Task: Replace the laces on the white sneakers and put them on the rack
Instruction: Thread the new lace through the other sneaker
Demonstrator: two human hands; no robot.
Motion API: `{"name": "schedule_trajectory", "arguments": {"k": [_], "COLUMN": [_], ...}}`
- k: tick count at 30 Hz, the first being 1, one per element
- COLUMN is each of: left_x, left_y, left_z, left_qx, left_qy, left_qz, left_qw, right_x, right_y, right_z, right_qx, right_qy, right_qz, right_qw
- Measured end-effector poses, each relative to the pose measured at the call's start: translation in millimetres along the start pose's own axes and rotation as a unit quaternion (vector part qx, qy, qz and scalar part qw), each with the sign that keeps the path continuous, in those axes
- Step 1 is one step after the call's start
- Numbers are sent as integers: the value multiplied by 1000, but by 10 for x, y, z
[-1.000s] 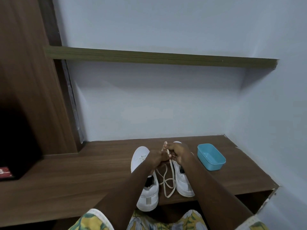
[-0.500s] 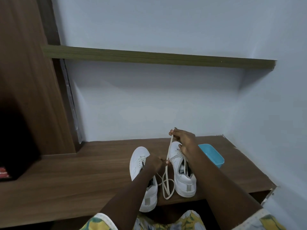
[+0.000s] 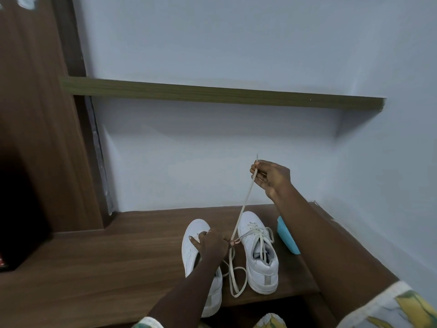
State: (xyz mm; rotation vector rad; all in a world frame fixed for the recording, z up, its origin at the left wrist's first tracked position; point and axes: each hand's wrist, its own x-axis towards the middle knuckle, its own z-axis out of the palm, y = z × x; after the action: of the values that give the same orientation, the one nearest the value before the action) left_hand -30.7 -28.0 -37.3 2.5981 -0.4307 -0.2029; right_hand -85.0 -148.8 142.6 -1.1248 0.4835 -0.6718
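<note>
Fingertips of my right hand (image 3: 269, 177) pinch the end of the cream lace (image 3: 243, 207), held high by the wall (image 3: 189, 162), while my left hand (image 3: 210, 245) pinches it low between the left sneaker (image 3: 196, 233) and right sneaker (image 3: 259, 263), both white, side by side near the front edge of the wooden bench (image 3: 118, 256).

Higher right grip (image 3: 272, 177), tauter lace (image 3: 244, 207)

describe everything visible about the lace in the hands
The lace is a flat, cream, cloth-like strip. The right hand pinches it near its tip, raised before the wall; it runs taut down to a pinch by the left hand, then drops in slack loops onto the wooden bench between the left sneaker and right sneaker.
</note>
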Motion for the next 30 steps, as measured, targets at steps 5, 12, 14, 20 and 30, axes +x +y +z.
{"name": "schedule_trajectory", "arguments": {"k": [5, 12, 14, 20, 30], "left_x": [-34, -155, -186, -157, -85], "left_y": [-138, -700, -761, -919, -860], "left_z": [-89, -333, -327, -165, -71], "left_qx": [-12, -85, -123, -194, -257], "left_qy": [24, -7, -26, -31, 34], "left_qz": [36, 0, 8, 15, -43], "left_qw": [999, 996, 992, 980, 965], "right_x": [-2, 26, -25, -178, -342], "right_y": [-22, 109, 344, 1258, 2062], "right_z": [34, 212, 280, 262, 235], "right_qx": [9, 18, -55, -268, -483], "right_qy": [2, -7, -28, -77, -101], "right_qz": [-34, -127, -125, -55, -45], "right_qw": [999, 992, 990, 959, 868]}}
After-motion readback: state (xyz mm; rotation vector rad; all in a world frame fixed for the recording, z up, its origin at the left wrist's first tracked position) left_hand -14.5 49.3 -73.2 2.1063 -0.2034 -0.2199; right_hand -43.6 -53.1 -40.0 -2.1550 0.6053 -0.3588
